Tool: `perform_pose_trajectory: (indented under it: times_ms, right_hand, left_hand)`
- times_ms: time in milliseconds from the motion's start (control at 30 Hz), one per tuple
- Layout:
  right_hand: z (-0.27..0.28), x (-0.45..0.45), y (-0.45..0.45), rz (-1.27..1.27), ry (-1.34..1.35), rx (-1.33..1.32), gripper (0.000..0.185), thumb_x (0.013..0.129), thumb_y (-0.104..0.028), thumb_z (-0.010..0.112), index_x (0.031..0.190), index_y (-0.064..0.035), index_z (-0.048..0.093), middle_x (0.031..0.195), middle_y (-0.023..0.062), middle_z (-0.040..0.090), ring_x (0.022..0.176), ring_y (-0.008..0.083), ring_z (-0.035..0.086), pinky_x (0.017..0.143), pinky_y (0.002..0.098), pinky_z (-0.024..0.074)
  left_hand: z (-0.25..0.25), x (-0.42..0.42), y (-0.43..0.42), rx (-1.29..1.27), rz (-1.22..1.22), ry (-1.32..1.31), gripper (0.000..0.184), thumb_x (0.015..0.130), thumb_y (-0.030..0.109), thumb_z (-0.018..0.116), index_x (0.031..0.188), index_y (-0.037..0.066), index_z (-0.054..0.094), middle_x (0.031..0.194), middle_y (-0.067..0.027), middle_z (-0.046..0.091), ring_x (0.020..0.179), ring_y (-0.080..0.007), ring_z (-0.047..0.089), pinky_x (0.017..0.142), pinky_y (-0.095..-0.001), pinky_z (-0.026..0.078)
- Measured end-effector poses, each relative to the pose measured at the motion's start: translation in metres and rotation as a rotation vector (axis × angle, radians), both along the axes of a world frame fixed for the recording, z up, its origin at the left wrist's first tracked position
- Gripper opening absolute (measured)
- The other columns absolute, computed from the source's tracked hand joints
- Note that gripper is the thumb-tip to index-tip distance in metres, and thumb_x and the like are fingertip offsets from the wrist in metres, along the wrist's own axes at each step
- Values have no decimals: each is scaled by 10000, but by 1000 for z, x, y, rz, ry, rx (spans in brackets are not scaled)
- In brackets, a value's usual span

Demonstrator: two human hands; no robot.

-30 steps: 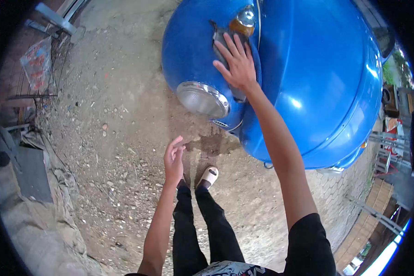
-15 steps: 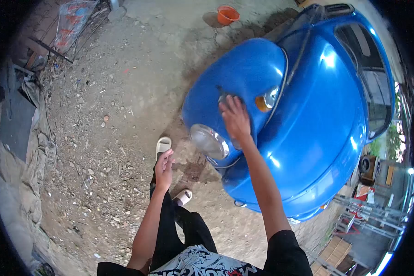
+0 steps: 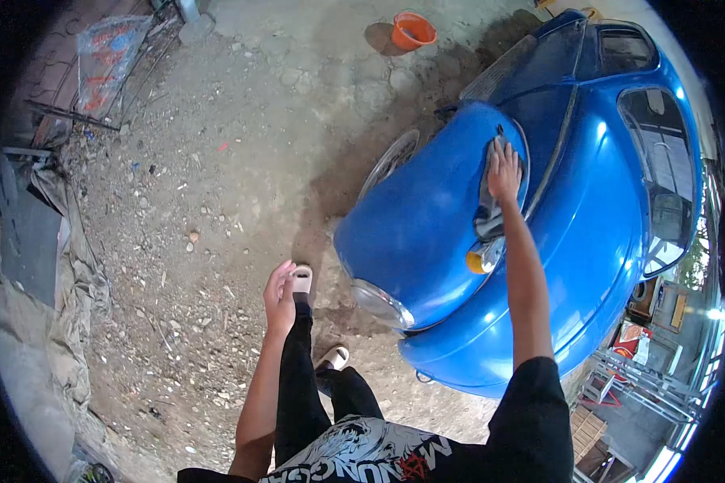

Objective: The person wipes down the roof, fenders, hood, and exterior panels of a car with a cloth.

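My right hand (image 3: pixel 503 171) lies flat, fingers stretched, on a dark grey cloth (image 3: pixel 486 211) against the blue fender (image 3: pixel 427 209) of a car. The cloth reaches down from under my palm towards the orange turn signal (image 3: pixel 480 258). Below it on the fender is the round headlight (image 3: pixel 381 303). My left hand (image 3: pixel 279 296) hangs in the air over the ground, left of the headlight, touching nothing. Its fingers are loosely bent and apart, with nothing between them.
An orange bucket (image 3: pixel 413 30) stands on the ground beyond the fender. The blue hood (image 3: pixel 588 241) curves away to the right. Plastic sheeting (image 3: pixel 109 64) is at the upper left, crumpled tarp (image 3: pixel 72 322) at the left edge. A metal frame (image 3: pixel 644 382) stands at the lower right.
My right hand and the cloth have moved up along the fender, from near the headlight to beyond the turn signal. The view has shifted, showing the bucket and more of the car; my feet have stepped.
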State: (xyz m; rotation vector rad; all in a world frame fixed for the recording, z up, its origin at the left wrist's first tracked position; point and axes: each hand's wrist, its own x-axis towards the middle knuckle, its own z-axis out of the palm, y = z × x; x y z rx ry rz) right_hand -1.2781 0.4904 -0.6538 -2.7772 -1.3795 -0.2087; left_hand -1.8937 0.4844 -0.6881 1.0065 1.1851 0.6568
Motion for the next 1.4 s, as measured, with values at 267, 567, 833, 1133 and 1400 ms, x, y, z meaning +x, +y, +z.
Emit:
perform_pose_trajectory:
  times_ms: [267, 567, 833, 1133, 1400]
  right_hand:
    - [23, -93, -51, -87, 77, -10, 583, 1117, -435, 336, 1672, -260, 304, 1750, 148, 199, 1600, 436, 165, 1257, 647, 170]
    - [36, -102, -40, -156, 161, 72, 596, 1086, -401, 437, 1655, -249, 342, 1742, 135, 221, 1586, 417, 201, 1254, 627, 192]
    - [46, -91, -31, -222, 262, 110, 590, 1091, -351, 447, 1638, -145, 366, 1724, 113, 282, 1577, 369, 253, 1250, 547, 266]
    - [32, 65, 78, -344, 261, -49, 541, 1074, -362, 467, 1570, -147, 472, 1667, 137, 393, 1523, 393, 354, 1229, 550, 315]
    - [-58, 234, 165, -380, 460, -275, 559, 1070, -421, 404, 1571, -188, 486, 1646, 150, 433, 1519, 409, 372, 1258, 530, 276]
  left_hand:
    - [39, 122, 6, 96, -213, -158, 434, 1088, 290, 574, 1422, 12, 590, 1314, -130, 692, 1112, -190, 654, 1019, -352, 503]
    - [116, 227, 44, 138, -582, -87, 364, 1060, 147, 594, 1418, 81, 613, 1304, -106, 715, 1102, -176, 677, 962, -324, 510]
    - [100, 323, 107, 181, -712, -42, 367, 1071, 190, 594, 1414, 60, 616, 1269, -113, 721, 1085, -178, 676, 938, -322, 525]
    - [43, 480, 209, 68, -794, -153, 337, 1074, 145, 579, 1388, 35, 629, 1278, -129, 723, 1124, -204, 686, 970, -342, 528]
    - [5, 567, 302, 195, -816, -129, 314, 1067, 121, 570, 1359, 43, 655, 1249, -139, 730, 1120, -228, 696, 957, -359, 540]
